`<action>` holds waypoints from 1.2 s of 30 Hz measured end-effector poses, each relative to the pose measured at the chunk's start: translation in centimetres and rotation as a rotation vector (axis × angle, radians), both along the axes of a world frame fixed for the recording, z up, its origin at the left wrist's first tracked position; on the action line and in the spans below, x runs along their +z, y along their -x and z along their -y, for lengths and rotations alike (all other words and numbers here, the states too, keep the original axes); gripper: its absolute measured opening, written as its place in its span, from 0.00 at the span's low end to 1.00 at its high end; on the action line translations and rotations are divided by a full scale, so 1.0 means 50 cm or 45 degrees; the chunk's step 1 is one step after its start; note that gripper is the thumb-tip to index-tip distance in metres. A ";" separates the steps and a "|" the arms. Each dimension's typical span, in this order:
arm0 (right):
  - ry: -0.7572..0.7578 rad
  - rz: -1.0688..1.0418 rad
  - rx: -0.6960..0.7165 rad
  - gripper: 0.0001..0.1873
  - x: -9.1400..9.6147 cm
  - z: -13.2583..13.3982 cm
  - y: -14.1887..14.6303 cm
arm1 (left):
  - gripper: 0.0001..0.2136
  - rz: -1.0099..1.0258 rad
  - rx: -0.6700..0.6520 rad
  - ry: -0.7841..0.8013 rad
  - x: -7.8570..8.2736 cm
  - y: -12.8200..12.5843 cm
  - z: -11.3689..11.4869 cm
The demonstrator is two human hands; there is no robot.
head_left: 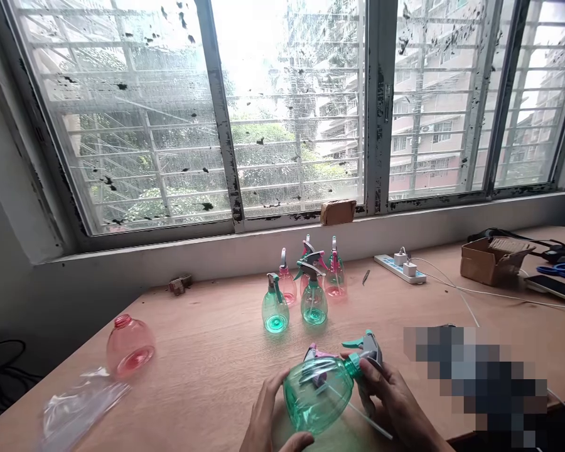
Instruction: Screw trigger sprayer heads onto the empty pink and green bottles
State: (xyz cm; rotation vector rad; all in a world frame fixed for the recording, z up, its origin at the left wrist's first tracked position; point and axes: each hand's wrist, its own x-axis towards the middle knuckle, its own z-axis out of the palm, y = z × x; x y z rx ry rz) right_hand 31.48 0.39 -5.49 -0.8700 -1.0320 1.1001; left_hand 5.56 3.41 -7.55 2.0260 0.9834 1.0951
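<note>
Over tabletop [202,358], left hand [265,411] cups bottle [311,395], right hand [392,389] clasps sprayer [371,346].

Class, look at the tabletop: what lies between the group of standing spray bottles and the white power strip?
In the head view, a slim dark object, too small to identify, lies between the standing spray bottles and the white power strip.

The green bottle [318,398] partly covers a pink-and-grey spray head [312,349].
</note>
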 end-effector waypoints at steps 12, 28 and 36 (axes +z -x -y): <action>0.135 -0.126 0.101 0.28 0.013 0.006 0.005 | 0.42 0.118 -0.167 0.114 0.007 0.005 0.006; 0.182 -0.197 0.125 0.26 0.002 -0.002 0.004 | 0.42 -0.030 -0.154 0.443 -0.041 0.000 -0.037; 0.223 -0.197 0.210 0.26 -0.009 -0.009 -0.003 | 0.34 -0.009 -0.194 0.420 -0.058 0.002 -0.038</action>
